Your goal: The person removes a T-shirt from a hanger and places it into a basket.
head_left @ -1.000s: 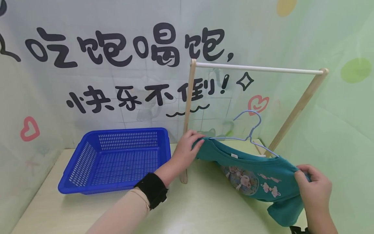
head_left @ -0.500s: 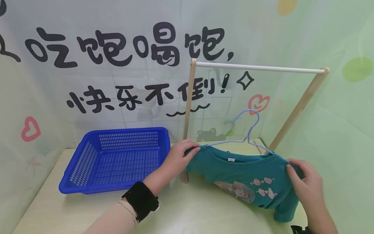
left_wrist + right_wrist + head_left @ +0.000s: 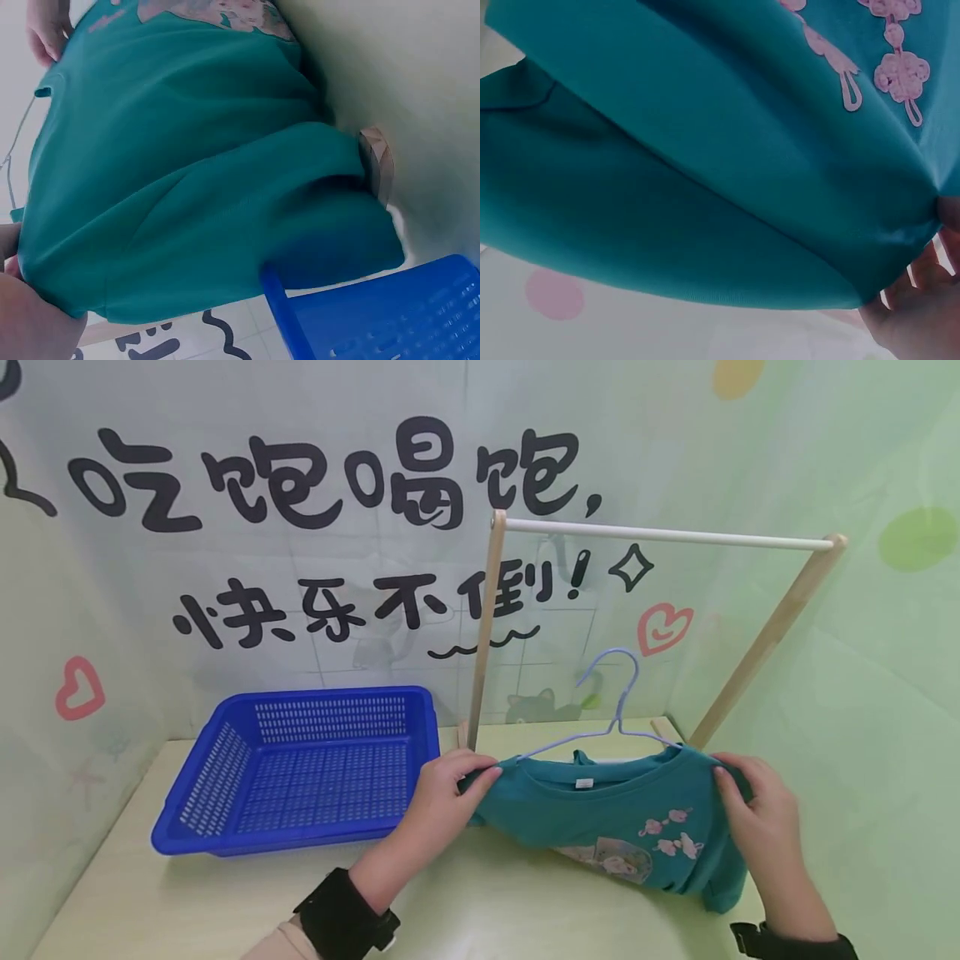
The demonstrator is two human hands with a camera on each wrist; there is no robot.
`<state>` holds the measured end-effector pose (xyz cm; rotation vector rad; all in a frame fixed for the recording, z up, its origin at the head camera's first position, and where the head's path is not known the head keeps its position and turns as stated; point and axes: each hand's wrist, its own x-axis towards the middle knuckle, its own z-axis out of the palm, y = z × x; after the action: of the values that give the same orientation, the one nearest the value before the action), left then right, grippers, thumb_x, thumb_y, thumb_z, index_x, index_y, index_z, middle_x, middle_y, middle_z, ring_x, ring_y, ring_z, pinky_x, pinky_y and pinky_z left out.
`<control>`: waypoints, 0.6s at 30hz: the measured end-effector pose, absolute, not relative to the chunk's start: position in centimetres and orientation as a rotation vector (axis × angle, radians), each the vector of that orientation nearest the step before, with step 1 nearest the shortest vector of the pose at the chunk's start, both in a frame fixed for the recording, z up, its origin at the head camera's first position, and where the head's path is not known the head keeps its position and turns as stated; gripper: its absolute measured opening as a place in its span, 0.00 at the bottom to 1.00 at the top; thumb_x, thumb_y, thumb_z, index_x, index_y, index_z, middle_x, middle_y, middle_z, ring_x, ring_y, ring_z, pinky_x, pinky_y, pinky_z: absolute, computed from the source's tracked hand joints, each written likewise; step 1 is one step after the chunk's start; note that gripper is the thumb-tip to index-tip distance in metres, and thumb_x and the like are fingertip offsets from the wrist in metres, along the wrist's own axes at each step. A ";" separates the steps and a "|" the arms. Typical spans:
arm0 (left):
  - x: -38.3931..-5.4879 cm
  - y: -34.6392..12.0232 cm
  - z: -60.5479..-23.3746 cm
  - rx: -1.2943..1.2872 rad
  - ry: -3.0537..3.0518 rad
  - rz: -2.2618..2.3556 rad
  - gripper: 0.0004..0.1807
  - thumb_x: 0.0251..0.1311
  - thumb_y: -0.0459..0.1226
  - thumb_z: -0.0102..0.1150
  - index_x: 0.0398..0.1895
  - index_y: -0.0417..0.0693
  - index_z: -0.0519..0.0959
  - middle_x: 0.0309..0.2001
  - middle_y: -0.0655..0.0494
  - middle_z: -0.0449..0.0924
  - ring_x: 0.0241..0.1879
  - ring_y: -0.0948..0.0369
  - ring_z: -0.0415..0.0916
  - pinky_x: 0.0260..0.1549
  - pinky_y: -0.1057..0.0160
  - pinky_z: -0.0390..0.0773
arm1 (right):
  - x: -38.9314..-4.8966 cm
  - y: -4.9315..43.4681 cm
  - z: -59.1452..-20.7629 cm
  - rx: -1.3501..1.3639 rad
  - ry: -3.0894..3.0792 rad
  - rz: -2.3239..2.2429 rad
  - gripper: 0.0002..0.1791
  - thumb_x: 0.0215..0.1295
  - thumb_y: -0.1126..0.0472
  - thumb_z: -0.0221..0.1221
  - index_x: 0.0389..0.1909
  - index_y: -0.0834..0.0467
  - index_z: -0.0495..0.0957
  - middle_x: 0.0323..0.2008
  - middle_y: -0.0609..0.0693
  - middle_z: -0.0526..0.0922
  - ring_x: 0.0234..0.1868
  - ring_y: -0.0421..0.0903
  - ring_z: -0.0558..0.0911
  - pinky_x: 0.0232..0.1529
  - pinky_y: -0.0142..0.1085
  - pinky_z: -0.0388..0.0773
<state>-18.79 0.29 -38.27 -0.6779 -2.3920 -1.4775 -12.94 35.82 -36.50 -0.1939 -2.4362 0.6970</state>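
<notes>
Between the two hands hangs the shirt (image 3: 547,818), drawn taut across the top, with the hanger (image 3: 618,721) set in its neckline (image 3: 630,777). The left hand (image 3: 442,793) pinches one shoulder between thumb and bent fingers; the right hand (image 3: 761,802) grips the other shoulder likewise. The hook (image 3: 615,651) stands between and above the hands, clear of the rail (image 3: 663,535). The basket (image 3: 300,843) sits left of the left hand.

Caution: the hanger appears to be retained only through the cloth. If either hand releases, or one rises ahead of the other, the hanger may tilt and an arm may slip out through the wide neckline. Moving the left hand outward could snag the sleeve (image 3: 322,240) on the basket.

View differences: the head view shows the whole hook and the rail. The left wrist view shows the sleeve below the left hand close by the basket rim; contact cannot be confirmed. The right wrist view shows creases gathering at the right hand's pinch, but no hanger
</notes>
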 end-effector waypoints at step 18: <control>-15.1 -3.0 -39.3 -0.543 -2.363 -1.526 0.05 0.57 0.37 0.65 0.35 0.55 0.86 0.32 0.71 0.81 0.34 0.70 0.78 0.32 0.70 0.79 | -15.6 33.2 -38.8 0.153 -2.423 0.784 0.10 0.68 0.69 0.51 0.46 0.64 0.77 0.46 0.62 0.79 0.51 0.60 0.72 0.51 0.57 0.65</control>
<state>-15.06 -2.98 -39.31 -0.5429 -2.3627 -1.5262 -15.57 33.18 -38.77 0.1527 -2.4226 0.7839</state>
